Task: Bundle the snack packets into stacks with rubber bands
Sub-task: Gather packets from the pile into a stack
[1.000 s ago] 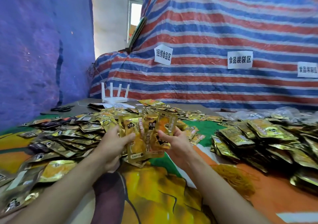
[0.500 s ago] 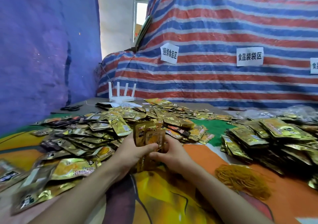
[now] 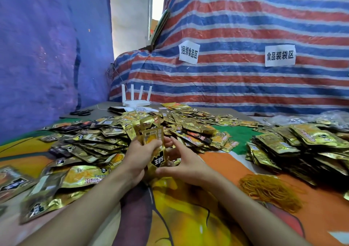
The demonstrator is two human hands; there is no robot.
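left hand (image 3: 138,157) closes its grip round the left edge of the packet stack (image 3: 152,137), thumb laid across the front face. right hand (image 3: 187,160) meets the stack from the right, thumb at the lower edge and fingers curved along the right side, so this grip also clasps the stack. both forearms enter from the bottom of the view and converge at centre, hands raised a little above the counter (image 3: 188,217).

the stack stands near upright. its long axis runs bottom to top, its upper end points up and slightly away from the person, and its printed face is toward the camera. it sits between the two hands, just in front of the loose packets (image 3: 90,145), which spread to the left and behind. a second packet pile (image 3: 294,147) lies well apart on the right, with the rubber bands (image 3: 270,189) heaped near its front edge. a white router (image 3: 135,102) and scissors (image 3: 82,112) lie at the far edge, below the striped tarp (image 3: 245,85).
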